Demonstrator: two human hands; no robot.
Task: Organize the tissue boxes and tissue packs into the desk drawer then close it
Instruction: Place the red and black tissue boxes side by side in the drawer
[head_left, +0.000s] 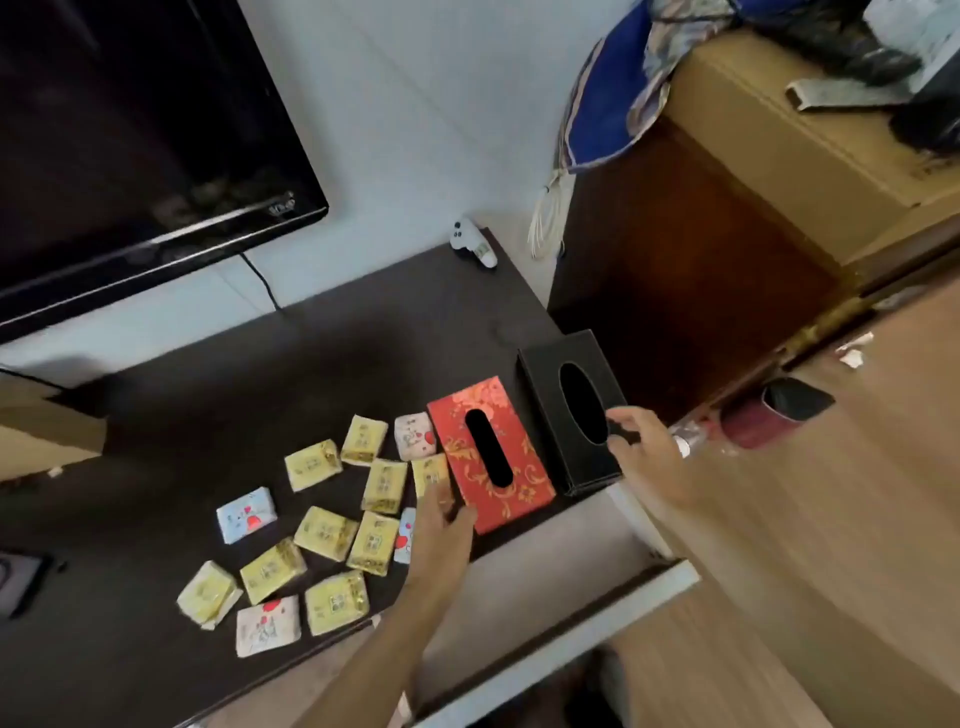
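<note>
A red tissue box with gold floral print (493, 457) and a black tissue box (571, 410) lie side by side near the right end of the dark desk (260, 389). Several yellow tissue packs (324, 532) and a few white and blue printed packs (245, 514) are scattered to their left. My left hand (441, 525) rests, fingers apart, against the near-left corner of the red box. Fingers spread, my right hand (639, 447) touches the near-right edge of the black box. The open drawer (550, 608) juts out below the desk edge, its inside looking empty.
A black TV screen (130, 145) hangs on the wall at the upper left. A small white figurine (470, 244) stands at the desk's back edge. A brown cabinet (701, 270) with a cardboard box on top stands to the right, beside a wooden door.
</note>
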